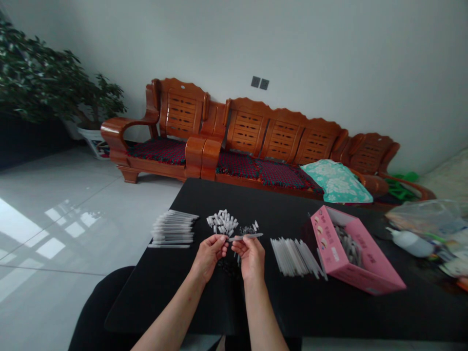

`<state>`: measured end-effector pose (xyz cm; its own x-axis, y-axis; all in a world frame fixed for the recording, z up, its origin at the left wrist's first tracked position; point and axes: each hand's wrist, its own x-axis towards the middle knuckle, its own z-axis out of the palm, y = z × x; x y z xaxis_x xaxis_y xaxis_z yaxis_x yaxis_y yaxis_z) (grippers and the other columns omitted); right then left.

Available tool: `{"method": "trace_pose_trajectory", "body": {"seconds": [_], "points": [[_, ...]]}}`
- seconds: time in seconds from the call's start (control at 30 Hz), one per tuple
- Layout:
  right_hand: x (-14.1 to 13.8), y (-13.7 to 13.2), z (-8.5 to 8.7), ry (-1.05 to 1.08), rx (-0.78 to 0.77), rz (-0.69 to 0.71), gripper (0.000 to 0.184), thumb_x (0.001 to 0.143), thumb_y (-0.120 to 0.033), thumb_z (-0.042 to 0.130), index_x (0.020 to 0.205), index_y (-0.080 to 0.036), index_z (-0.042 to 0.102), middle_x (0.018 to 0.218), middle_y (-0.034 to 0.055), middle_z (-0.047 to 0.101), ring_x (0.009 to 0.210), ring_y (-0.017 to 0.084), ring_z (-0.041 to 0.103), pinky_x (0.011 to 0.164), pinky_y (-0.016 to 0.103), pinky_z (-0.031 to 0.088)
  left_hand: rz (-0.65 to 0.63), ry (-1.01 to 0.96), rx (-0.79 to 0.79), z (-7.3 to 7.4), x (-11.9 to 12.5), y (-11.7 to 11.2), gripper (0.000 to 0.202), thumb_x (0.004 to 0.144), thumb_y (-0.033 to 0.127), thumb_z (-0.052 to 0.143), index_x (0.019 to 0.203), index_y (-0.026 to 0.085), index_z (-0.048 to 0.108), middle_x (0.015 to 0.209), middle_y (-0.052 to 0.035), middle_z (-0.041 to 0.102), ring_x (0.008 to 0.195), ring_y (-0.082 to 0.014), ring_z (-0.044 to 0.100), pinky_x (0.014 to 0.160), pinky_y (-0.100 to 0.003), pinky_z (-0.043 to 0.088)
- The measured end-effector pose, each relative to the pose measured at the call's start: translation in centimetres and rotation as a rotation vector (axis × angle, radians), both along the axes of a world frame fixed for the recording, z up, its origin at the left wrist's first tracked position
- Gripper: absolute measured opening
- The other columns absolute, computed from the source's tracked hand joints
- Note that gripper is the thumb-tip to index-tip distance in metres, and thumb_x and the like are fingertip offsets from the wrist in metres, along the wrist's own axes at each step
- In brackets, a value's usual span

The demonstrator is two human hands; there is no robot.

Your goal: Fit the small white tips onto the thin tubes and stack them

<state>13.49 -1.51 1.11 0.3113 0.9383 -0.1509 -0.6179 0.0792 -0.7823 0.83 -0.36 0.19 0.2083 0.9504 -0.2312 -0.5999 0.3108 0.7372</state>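
Note:
Over the black table, my right hand (250, 253) is closed around a slim greyish-white pen barrel (252, 236) held nearly level. The fingers of my left hand (212, 251) are pinched at the barrel's left end; whatever small part sits in them is hidden. Just beyond my hands lies a heap of short white pen caps (222, 222). Small clear and dark pieces (249, 228) are scattered to its right. Black bits (228, 267) lie below my hands, partly covered. To the left is a stack of pens (173, 229); on the right lies a row of pale barrels (294, 257).
A pink box (336, 265) of grey barrels stands on the black table (164, 297) at the right. Beyond it are a white bottle (413, 243) and plastic bags (427, 214). A wooden sofa (244, 131) with a turquoise cushion (336, 180) runs behind; a potted plant (91, 107) is at left.

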Motion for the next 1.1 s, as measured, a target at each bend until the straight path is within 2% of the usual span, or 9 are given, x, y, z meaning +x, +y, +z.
{"method": "trace_pose_trajectory", "body": {"seconds": [0.37,0.7,0.87,0.93,1.0,1.1], "points": [[-0.4,0.1,0.0,-0.046,-0.013,-0.055,0.022,0.066,-0.023,0.072,0.079,-0.015,0.057,0.068,0.007,0.074,0.053,0.018,0.069,0.048,0.025,0.057,0.062,0.09,0.07,0.2,0.5,-0.2,0.029,0.067,0.034,0.077,0.079,0.01,0.067,0.062,-0.0012,0.063,0.051,-0.006,0.055,0.05,-0.016,0.046],[-0.6,0.1,-0.2,-0.064,-0.028,-0.088,0.021,0.067,-0.024,0.073,0.079,-0.014,0.057,0.065,0.0062,0.073,0.052,0.017,0.069,0.048,0.024,0.056,0.156,0.32,0.197,0.4,0.8,-0.4,0.027,0.068,0.033,0.074,0.08,0.01,0.068,0.06,-0.0026,0.065,0.054,-0.0113,0.059,0.053,-0.021,0.049],[-0.6,0.1,-0.5,-0.047,-0.056,-0.112,0.023,0.066,-0.024,0.074,0.077,-0.014,0.057,0.059,0.0035,0.07,0.051,0.017,0.068,0.047,0.023,0.056,0.18,0.369,0.242,0.7,0.7,-0.5,0.03,0.066,0.031,0.076,0.086,0.011,0.068,0.069,-0.0041,0.068,0.058,-0.012,0.061,0.058,-0.022,0.051],[-0.5,0.2,-0.5,-0.034,-0.065,-0.113,0.025,0.064,-0.024,0.075,0.077,-0.014,0.056,0.059,0.0032,0.07,0.051,0.017,0.068,0.047,0.024,0.056,0.165,0.349,0.224,0.5,0.5,-0.4,0.034,0.067,0.036,0.075,0.089,0.011,0.067,0.073,-0.0049,0.068,0.061,-0.0126,0.062,0.059,-0.023,0.052],[-0.4,0.2,-0.4,-0.028,-0.068,-0.111,0.026,0.063,-0.024,0.076,0.076,-0.015,0.056,0.059,0.0034,0.07,0.051,0.018,0.068,0.047,0.025,0.056,0.137,0.361,0.193,0.1,0.4,-0.2,0.037,0.073,0.045,0.068,0.087,0.011,0.066,0.069,-0.0048,0.066,0.057,-0.0121,0.061,0.052,-0.021,0.051],[-0.4,0.2,-0.3,-0.036,-0.062,-0.105,0.026,0.064,-0.025,0.076,0.077,-0.015,0.056,0.06,0.0039,0.071,0.052,0.018,0.069,0.048,0.025,0.056,0.074,0.452,0.162,-0.6,0.2,0.1,0.047,0.079,0.056,0.055,0.074,0.01,0.064,0.056,-0.0024,0.059,0.041,-0.0086,0.051,0.034,-0.016,0.037]]}}
